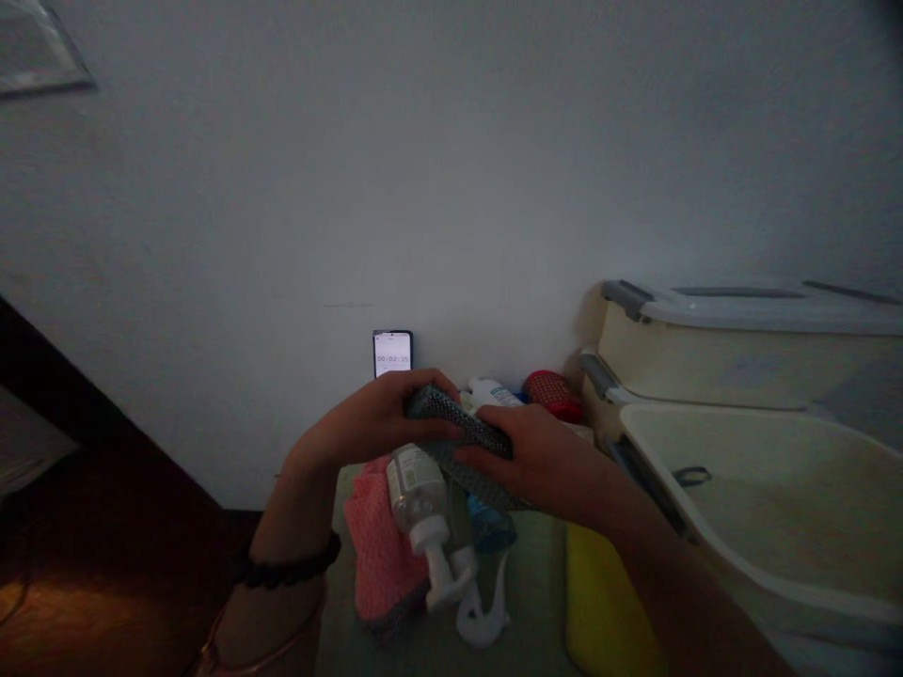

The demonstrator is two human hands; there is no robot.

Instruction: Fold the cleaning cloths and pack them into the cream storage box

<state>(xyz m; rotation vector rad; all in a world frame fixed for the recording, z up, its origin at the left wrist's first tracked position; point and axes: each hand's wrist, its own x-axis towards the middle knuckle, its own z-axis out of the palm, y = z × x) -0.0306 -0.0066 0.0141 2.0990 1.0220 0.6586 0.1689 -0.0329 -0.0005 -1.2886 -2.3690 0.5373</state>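
Observation:
My left hand (399, 411) and my right hand (540, 461) are both closed on a grey-green cloth (486, 475), each pinching its folded upper edge between thumb and fingers. The cloth hangs above a group of items on a small surface. Under my left hand lies a clear pump bottle (418, 489) with a white pump head, tilted over a pink cloth (381, 545). A blue container (492, 527) is partly hidden below the grey-green cloth. Close to the pump head rests a white curved plastic piece (484, 616), perhaps a spray head.
A phone (392, 353) showing a timer leans against the wall behind. A white bottle (494, 392) and a red mesh-patterned item (554, 393) sit at the back. Cream stacked bins (705, 362) stand at right, a dark ring-like object (692, 476) inside one. Something yellow (603, 602) lies in front.

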